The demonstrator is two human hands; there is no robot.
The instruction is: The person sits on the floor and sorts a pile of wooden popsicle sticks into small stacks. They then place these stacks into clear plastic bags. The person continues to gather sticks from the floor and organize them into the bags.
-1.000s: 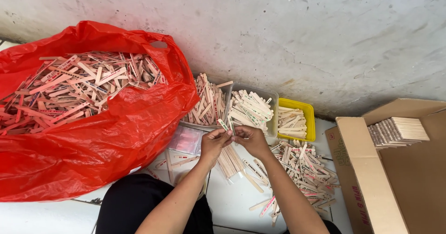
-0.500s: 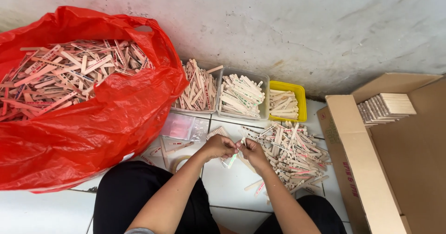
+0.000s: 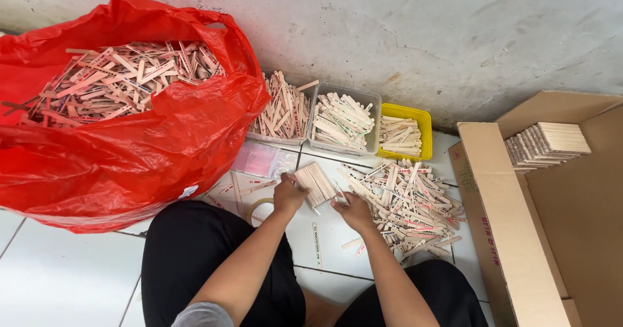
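Note:
My left hand (image 3: 288,194) grips a neat bundle of flat wooden sticks (image 3: 315,182) above the white tile floor. Just right of the bundle, my right hand (image 3: 354,211) has its fingers curled near the bundle's lower end; whether it holds anything is hard to see. A loose heap of printed wooden sticks (image 3: 409,203) lies on the floor beside my right hand. A single stick (image 3: 317,244) lies on the tile below my hands.
A big red plastic bag (image 3: 130,151) full of sticks fills the left. Against the wall stand two clear tubs (image 3: 344,122) and a yellow tub (image 3: 405,132) of sticks. An open cardboard box (image 3: 513,223) with stacked bundles (image 3: 545,145) sits at right. A tape roll (image 3: 259,205) lies near my knee.
The view has dropped and shifted. My hands have come apart a little, and the stick bundle now shows fully in my left hand, tilted up toward the tubs.

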